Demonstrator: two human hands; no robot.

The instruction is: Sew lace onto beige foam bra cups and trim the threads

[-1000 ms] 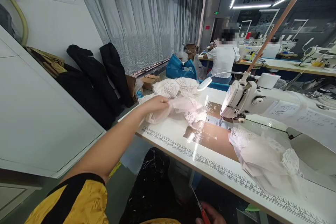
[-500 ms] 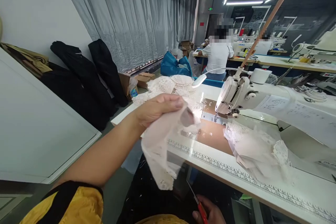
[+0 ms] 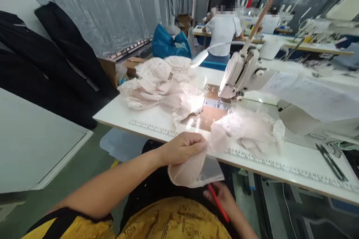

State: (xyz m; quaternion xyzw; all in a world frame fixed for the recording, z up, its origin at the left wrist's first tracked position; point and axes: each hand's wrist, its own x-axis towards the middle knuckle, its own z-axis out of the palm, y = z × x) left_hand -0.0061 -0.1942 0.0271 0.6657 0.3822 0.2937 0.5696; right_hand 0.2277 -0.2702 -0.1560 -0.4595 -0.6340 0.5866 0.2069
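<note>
My left hand [image 3: 186, 148] is closed on a pale pink fabric piece [image 3: 186, 171], pinched at its upper edge near the front of the table. A sheer part of it hangs to the right. Below the cloth, my right hand [image 3: 221, 196] is wrapped round a slim red-handled tool [image 3: 218, 203]; its front end is hidden behind the fabric. Just beyond the left hand, a crumpled heap of pale lace-trimmed pieces [image 3: 249, 129] lies on the sewing table [image 3: 112, 114]. More lace-edged pieces [image 3: 157, 86] are piled at the table's far left.
A white sewing machine [image 3: 241, 71] with a lit lamp [image 3: 199, 59] stands beyond the hands. Dark tweezers [image 3: 332, 162] lie on the right, near a printed ruler strip [image 3: 294, 170]. A blue bag [image 3: 171, 44] sits behind the table. A co-worker [image 3: 224, 31] sits farther back.
My left hand has brought the fabric piece down and toward the right hand. The red-handled tool has risen to the cloth's lower edge. The view has tilted down and shifted right.
</note>
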